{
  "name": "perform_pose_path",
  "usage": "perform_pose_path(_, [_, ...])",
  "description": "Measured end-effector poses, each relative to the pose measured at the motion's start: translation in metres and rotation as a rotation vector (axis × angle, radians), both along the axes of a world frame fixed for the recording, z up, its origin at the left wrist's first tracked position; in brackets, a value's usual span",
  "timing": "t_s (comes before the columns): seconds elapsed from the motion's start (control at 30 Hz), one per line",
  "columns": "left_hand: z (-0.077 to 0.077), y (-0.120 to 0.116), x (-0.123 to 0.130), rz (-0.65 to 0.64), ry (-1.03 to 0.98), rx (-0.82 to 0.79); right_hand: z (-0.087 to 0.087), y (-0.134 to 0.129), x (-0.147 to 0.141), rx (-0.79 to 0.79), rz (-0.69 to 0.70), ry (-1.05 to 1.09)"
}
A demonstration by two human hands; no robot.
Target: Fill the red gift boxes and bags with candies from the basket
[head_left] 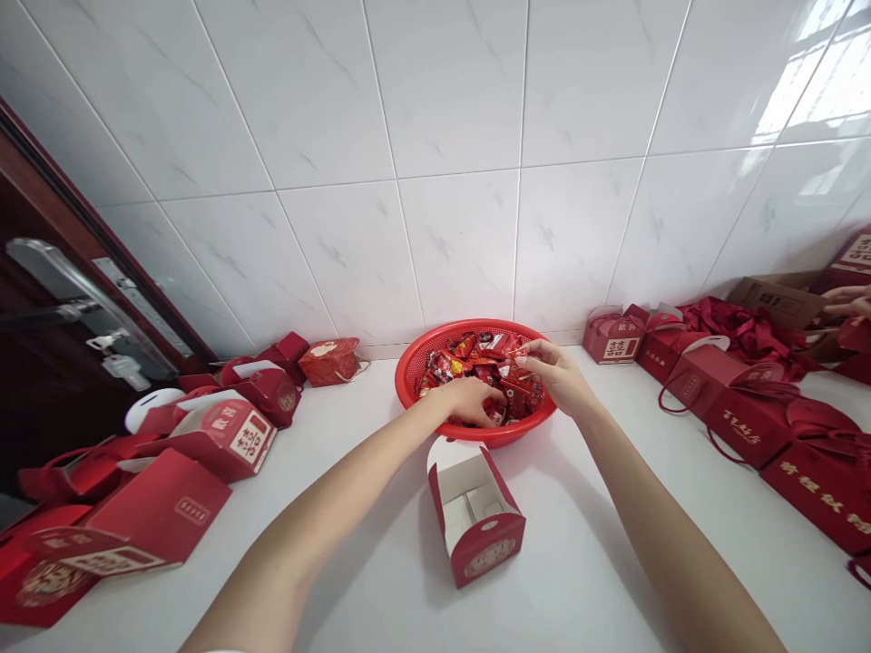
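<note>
A red plastic basket point(406, 385) holds many small wrapped candies point(464, 347), mostly in red wrappers. My left hand point(469, 399) reaches over its near rim, fingers curled down among the candies; what lies between the fingertips is hidden. At the basket's right side, my right hand point(554, 370) pinches a red wrapped candy point(523, 355) between thumb and fingers, just above the pile. Directly in front of the basket stands an open red gift box point(490, 549), its top flaps up. White inner walls show, and its floor looks bare.
Red gift boxes point(181, 508) crowd the table's left side near a door handle point(74, 281). More boxes with ribbon handles point(748, 422) line the right. Behind them are red cloth point(741, 326), a cardboard box point(776, 299) and another person's hand point(850, 297). A tiled wall point(455, 245) closes the back.
</note>
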State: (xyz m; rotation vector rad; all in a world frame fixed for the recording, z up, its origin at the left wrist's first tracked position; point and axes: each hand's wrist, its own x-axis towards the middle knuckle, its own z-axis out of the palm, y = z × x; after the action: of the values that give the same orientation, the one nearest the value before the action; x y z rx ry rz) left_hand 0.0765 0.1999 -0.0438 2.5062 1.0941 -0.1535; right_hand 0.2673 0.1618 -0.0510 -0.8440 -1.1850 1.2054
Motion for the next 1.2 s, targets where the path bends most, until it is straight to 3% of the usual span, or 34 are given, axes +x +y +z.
perform_pose_path(0.2, [0.004,0.001,-0.004,0.143,-0.03,0.102,-0.001,0.0,0.0,-0.002,-0.004,0.018])
perform_pose_path(0.47, [0.009,0.008,-0.017,0.443,-0.392,0.279,-0.003,0.001,0.001,-0.011,0.025,0.037])
perform_pose_path(0.63, [0.006,0.013,-0.021,0.56,-0.523,0.304,-0.001,0.001,0.001,-0.016,0.024,0.043])
perform_pose_path(0.83, [0.004,0.014,-0.023,0.6,-0.583,0.234,0.001,-0.001,0.0,-0.018,0.031,0.047])
perform_pose_path(1.2, [0.003,0.012,-0.019,0.466,-0.499,0.102,0.003,-0.002,-0.001,-0.013,0.023,0.035])
